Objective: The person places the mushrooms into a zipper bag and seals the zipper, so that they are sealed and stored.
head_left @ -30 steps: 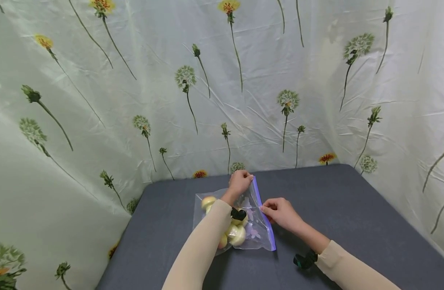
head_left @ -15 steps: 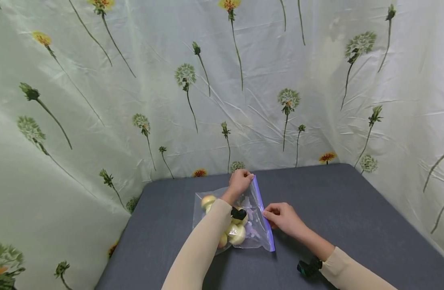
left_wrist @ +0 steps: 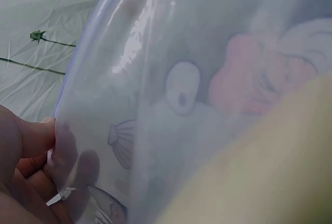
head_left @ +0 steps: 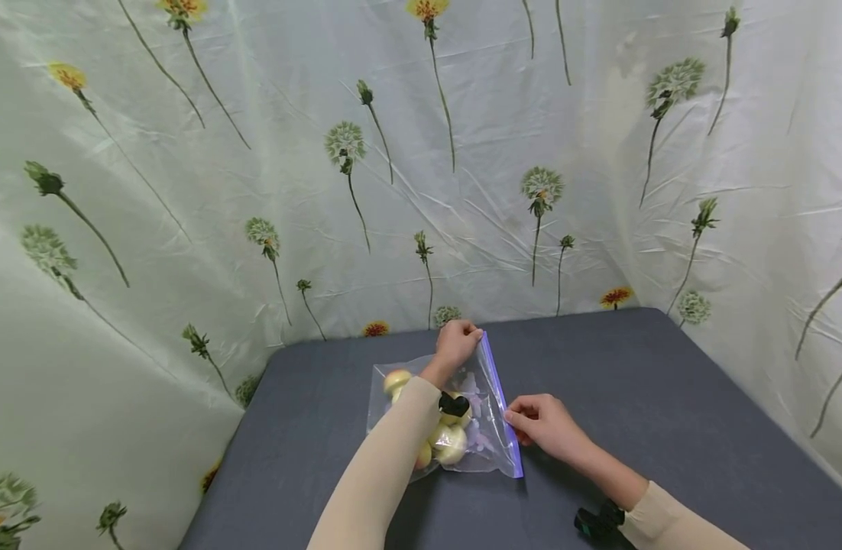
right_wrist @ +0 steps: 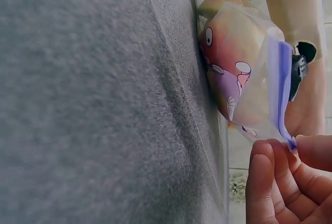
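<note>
A clear zip bag [head_left: 486, 457] with a purple zip strip [head_left: 493, 373] lies on its side on the dark table. Several round yellow-and-red fruits, like apples [head_left: 450, 446], fill its left part, partly hidden under the left forearm. My left hand [head_left: 457, 344] pinches the far end of the strip; its thumb [left_wrist: 39, 140] presses on the bag's edge in the left wrist view. Lower down the same strip, my right hand [head_left: 546, 425] pinches it between thumb and fingers. In the right wrist view, cartoon sea-creature prints [right_wrist: 228, 86] show on the bag.
The dark grey table [head_left: 620, 382] reaches back to a pale curtain [head_left: 497, 229] printed with dandelions. Dark wrist devices sit on both wrists, the right one [head_left: 600, 521] close above the table.
My right hand has slid along the purple strip toward the near end, moving slightly right. The left hand keeps its place at the far end.
</note>
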The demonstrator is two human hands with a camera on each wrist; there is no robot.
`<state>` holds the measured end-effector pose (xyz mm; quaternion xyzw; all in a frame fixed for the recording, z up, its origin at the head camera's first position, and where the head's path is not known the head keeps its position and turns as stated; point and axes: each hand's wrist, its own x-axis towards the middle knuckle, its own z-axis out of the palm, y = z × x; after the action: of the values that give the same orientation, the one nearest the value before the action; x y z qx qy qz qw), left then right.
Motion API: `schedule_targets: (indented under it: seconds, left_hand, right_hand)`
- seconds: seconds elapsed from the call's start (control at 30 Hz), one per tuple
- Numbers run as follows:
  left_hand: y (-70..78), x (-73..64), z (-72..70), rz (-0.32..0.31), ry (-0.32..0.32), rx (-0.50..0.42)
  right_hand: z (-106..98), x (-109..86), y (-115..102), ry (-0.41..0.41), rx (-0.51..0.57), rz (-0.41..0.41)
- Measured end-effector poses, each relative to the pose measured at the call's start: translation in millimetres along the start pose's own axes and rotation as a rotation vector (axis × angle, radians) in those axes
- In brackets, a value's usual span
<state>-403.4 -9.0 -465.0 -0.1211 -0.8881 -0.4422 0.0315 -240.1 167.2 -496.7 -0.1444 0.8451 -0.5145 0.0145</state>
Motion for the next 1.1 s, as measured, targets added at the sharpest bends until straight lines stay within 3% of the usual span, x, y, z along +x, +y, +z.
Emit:
schedule_targets:
  seconds: [0.2, 0.5, 0.7, 1.1]
  left_hand:
    - [3.5, 0.3, 3.2, 0.023, 0.018, -0.023]
    - [4.6, 6.6, -1.4, -0.037, 0.044, -0.071]
    - [4.8, 9.0, 0.7, -0.073, 0.029, -0.078]
    - [6.7, 6.3, 10.4, -0.045, 0.021, -0.071]
  right_hand:
    - [-7, -12.1, -1, -0.015, -0.007, 0.007]
    - [-12, -28.4, -5, -0.085, 0.022, -0.019]
    - [-16, -41.0, -3, -0.139, 0.043, -0.039]
    - [-21, -61.4, 0, -0.144, 0.094, -0.017]
